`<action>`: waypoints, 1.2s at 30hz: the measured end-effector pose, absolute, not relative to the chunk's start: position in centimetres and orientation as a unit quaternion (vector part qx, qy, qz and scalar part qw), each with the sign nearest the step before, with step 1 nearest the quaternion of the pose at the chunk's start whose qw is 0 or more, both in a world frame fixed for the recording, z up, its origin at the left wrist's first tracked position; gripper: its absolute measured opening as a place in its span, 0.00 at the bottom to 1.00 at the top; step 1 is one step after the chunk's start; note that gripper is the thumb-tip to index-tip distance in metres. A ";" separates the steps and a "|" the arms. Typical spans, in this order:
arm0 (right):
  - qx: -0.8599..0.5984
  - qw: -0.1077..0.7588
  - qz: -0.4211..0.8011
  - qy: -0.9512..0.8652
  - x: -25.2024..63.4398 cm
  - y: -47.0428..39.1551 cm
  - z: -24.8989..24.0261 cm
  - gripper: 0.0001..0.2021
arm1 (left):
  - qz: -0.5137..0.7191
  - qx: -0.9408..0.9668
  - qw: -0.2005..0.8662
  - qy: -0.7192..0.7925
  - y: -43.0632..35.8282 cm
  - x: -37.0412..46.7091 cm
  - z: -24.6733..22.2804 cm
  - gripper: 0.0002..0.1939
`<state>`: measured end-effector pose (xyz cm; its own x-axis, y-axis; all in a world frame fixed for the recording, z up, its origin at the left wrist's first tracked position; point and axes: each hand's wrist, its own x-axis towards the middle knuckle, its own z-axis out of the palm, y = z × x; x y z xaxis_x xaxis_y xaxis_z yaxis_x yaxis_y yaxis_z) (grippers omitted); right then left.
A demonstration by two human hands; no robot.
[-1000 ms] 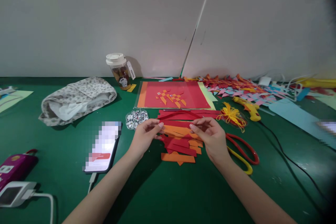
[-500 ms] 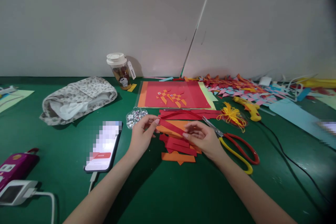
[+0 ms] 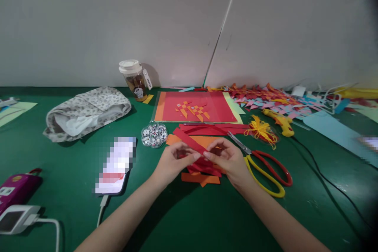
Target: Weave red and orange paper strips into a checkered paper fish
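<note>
A red paper strip (image 3: 190,141) slants up to the left from between my hands. The fingertips of my right hand (image 3: 226,159) pinch its lower end. Close beside them, my left hand (image 3: 177,161) has thumb and fingers closed at the same lower part of the strip. Under and around the hands lie red strips and orange paper pieces (image 3: 201,178). Behind them, a red sheet (image 3: 218,106) in a clear sleeve carries two woven orange-and-red paper fish (image 3: 199,111). Scissors (image 3: 265,169) with red and yellow handles lie beside my right hand.
A round tray of googly eyes (image 3: 154,134), a phone (image 3: 116,165), a lidded cup (image 3: 134,80) and a patterned cloth (image 3: 88,114) are on the left. Yellow cords (image 3: 261,130), a glue gun (image 3: 279,121) and heaped paper scraps (image 3: 265,96) are on the right.
My left hand has moved right and down from the strip's upper left end to beside my right hand. The strip's left end now sticks out free.
</note>
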<state>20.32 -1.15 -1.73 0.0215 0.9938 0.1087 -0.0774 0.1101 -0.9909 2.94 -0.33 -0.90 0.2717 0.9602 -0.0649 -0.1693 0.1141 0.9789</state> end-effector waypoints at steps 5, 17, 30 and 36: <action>-0.443 0.543 0.487 -0.522 20.2 -1.5 -1.4 0.11 | 0.470 0.572 0.540 0.400 -0.7 2.9 -1.0 0.06; -0.454 0.544 0.546 -0.447 20.2 -1.4 -1.0 0.15 | 0.456 0.796 0.208 0.339 -1.5 2.2 -1.7 0.09; -0.495 0.622 0.408 -0.450 20.7 -0.8 -0.9 0.14 | 0.314 0.548 0.668 0.393 -1.0 3.0 -1.3 0.12; -0.506 0.658 0.371 -0.417 21.3 -0.4 -0.6 0.12 | 0.301 0.499 0.700 0.413 -0.7 2.7 -1.3 0.13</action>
<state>21.31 -0.42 -0.63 0.3772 0.9097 0.1738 -0.0660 0.2136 -0.9747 2.70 -0.67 -1.26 0.4779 0.8334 -0.2777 -0.0088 0.3207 0.9471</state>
